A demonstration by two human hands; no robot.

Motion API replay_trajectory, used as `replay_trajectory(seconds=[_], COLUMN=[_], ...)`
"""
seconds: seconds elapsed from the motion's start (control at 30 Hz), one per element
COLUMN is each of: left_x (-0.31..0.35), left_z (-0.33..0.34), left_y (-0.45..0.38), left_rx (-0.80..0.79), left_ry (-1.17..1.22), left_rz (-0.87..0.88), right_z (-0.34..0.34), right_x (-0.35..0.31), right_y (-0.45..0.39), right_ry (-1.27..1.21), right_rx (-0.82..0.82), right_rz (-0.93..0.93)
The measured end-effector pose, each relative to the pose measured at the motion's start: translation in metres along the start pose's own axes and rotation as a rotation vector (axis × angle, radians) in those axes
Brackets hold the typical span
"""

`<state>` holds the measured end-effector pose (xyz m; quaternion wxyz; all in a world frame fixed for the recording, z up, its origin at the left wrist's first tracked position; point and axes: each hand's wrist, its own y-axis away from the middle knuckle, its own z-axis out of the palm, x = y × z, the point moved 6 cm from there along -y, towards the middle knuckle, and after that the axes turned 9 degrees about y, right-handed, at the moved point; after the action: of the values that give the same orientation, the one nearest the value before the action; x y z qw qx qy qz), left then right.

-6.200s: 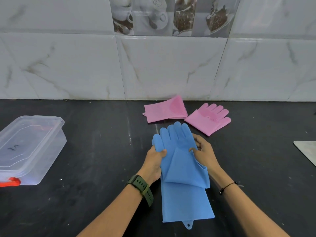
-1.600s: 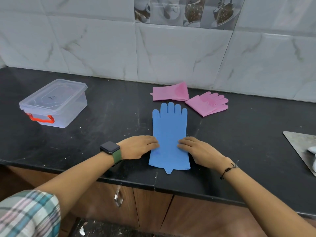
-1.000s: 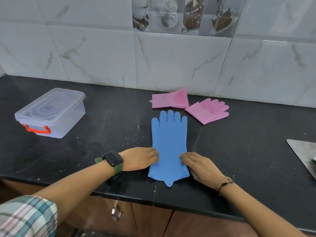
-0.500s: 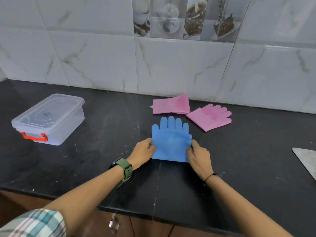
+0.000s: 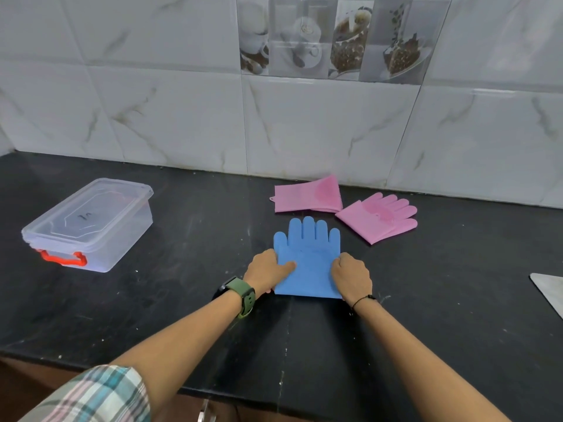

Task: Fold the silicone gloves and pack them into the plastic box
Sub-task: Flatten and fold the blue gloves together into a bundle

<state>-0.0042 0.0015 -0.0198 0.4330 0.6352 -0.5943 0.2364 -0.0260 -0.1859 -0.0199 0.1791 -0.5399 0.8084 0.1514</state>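
Note:
A blue silicone glove [image 5: 308, 257] lies folded in half on the black counter [image 5: 170, 303], fingers pointing to the wall. My left hand [image 5: 266, 269] holds its left edge, thumb lying on top. My right hand [image 5: 352, 275] holds its right edge with curled fingers. Two pink gloves lie folded behind it: one pink glove [image 5: 306, 201] by the wall, the other pink glove [image 5: 380, 217] to its right. The clear plastic box [image 5: 88, 223] stands at the left, lid on, red latch facing me.
A tiled wall [image 5: 304, 126] bounds the counter at the back. A grey metal sheet [image 5: 550, 289] lies at the right edge of view. The counter's front edge runs just below my forearms, with cabinets beneath.
The blue glove lay flat at full length a second ago; its cuff half is now folded up over the palm. Both hands moved forward with it and hold its sides.

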Motion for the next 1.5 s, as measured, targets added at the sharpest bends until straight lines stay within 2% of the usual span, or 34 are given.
replay_trajectory(seconds=[0.17, 0.37, 0.47, 0.57, 0.63, 0.7, 0.83, 0.9, 1.0, 1.07, 1.13, 1.23, 1.4, 1.5], left_x=[0.006, -0.002, -0.004, 0.004, 0.012, 0.024, 0.034, 0.029, 0.009, -0.004, -0.007, -0.006, -0.01, -0.012], left_z=[-0.003, -0.001, 0.0, -0.003, -0.006, -0.006, 0.0, 0.001, 0.001, 0.001, 0.001, 0.002, 0.004, 0.005], left_y=[-0.009, -0.019, -0.019, -0.017, -0.017, -0.013, 0.004, 0.006, -0.01, -0.021, -0.024, -0.026, -0.032, -0.031], left_rx=[0.035, 0.035, 0.027, 0.09, 0.19, 0.214, 0.085, -0.002, -0.212, -0.306, -0.349, -0.353, -0.323, -0.286], left_ry=[-0.133, -0.12, -0.105, -0.306, -0.479, -0.619, -0.975, -1.094, -1.1, -1.119, -1.106, -1.099, -1.089, -0.964], left_rz=[0.052, -0.005, -0.028, 0.045, 0.19, 0.45, 1.086, 1.218, 1.066, 0.939, 0.917, 0.946, 0.939, 0.923], right_z=[0.001, 0.002, -0.003, -0.006, -0.012, -0.018, -0.016, -0.016, -0.016, -0.014, -0.007, -0.001, 0.002, 0.002], right_x=[-0.001, -0.004, -0.006, -0.003, -0.005, -0.011, -0.019, -0.022, -0.025, -0.018, -0.003, 0.012, 0.006, 0.009], right_y=[-0.002, -0.01, -0.015, -0.019, -0.018, -0.017, -0.01, -0.003, 0.009, 0.006, 0.0, -0.009, -0.008, -0.007], right_ry=[0.061, 0.122, 0.276, 0.357, 0.372, 0.45, 0.623, 0.668, 0.675, 0.72, 0.734, 0.751, 0.714, 0.651], right_rx=[0.033, -0.018, -0.056, -0.048, 0.022, 0.116, 0.199, 0.212, 0.236, 0.206, 0.071, -0.066, -0.098, -0.099], right_rz=[0.032, 0.066, 0.03, -0.029, -0.09, -0.21, -0.583, -0.779, -1.026, -1.054, -1.032, -1.011, -1.026, -0.989])
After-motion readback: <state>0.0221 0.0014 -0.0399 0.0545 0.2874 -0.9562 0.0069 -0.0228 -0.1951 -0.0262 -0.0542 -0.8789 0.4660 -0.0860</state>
